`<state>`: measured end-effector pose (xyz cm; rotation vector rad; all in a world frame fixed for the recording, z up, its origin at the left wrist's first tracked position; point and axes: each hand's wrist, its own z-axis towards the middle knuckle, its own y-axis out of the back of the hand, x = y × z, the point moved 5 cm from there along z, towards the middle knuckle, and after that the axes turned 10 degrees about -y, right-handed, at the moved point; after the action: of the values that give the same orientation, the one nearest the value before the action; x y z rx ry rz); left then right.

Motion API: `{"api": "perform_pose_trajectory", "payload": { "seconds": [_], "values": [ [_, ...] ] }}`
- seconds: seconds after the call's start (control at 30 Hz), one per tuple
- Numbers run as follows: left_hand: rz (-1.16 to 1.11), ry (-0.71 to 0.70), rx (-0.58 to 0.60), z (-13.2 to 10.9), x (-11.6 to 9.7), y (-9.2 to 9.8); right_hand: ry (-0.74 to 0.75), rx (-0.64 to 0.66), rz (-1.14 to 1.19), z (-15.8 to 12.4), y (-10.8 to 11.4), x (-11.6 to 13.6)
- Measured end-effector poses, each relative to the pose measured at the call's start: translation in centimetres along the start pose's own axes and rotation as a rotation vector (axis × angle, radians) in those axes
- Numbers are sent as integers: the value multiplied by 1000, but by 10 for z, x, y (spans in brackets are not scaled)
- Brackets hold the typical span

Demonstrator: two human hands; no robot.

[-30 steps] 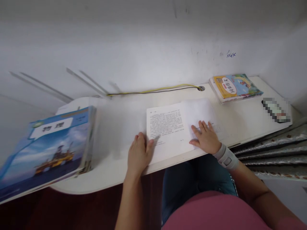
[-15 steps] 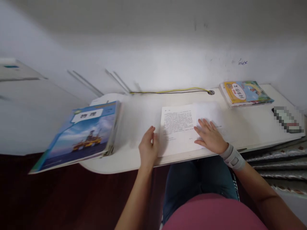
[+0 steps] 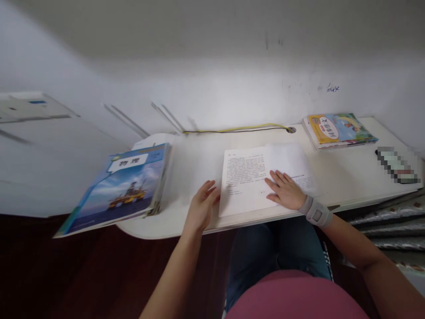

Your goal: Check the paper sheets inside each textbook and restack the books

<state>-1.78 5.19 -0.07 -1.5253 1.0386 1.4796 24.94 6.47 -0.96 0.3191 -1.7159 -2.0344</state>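
An open book (image 3: 245, 201) with printed text on its pages lies on the white desk (image 3: 186, 195) in front of me. My right hand (image 3: 286, 190), with a grey band on the wrist, rests on the lower part of its right-hand page, fingers spread and nothing held. Just left of the book's left edge is my left hand (image 3: 203, 204), its fingers loosely curved and apart, with nothing seen in it. Whether its fingertips touch the page edge I cannot tell.
At the left, a stack of books topped by a blue textbook (image 3: 129, 186) overhangs the desk's edge. Several booklets (image 3: 338, 130) lie at the back right, near a pixelated dark object (image 3: 398, 166). Yellow and black cables (image 3: 239, 129) run along the wall into a hole.
My left hand has shifted slightly left, away from the book, and its fingers have loosened. My right hand has slid a little down the right-hand page, uncovering printed lines. The view has turned slightly.
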Motion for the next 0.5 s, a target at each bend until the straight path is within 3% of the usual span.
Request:
{"api": "perform_pose_trajectory", "payload": {
  "seconds": [0.13, 0.27, 0.4, 0.5],
  "values": [
    [-94, 105, 54, -5, 4, -2, -5, 5, 27, 1, -2, -2],
    [-67, 180, 306, -11, -12, -24, -17, 21, 96, 1, -4, -3],
    [-21, -20, 406, -16, -63, -58, -55, 56, 320, 4, -4, -7],
    [87, -225, 504, -25, -105, -99, -136, 78, 752, 12, 6, -23]
  ]
}}
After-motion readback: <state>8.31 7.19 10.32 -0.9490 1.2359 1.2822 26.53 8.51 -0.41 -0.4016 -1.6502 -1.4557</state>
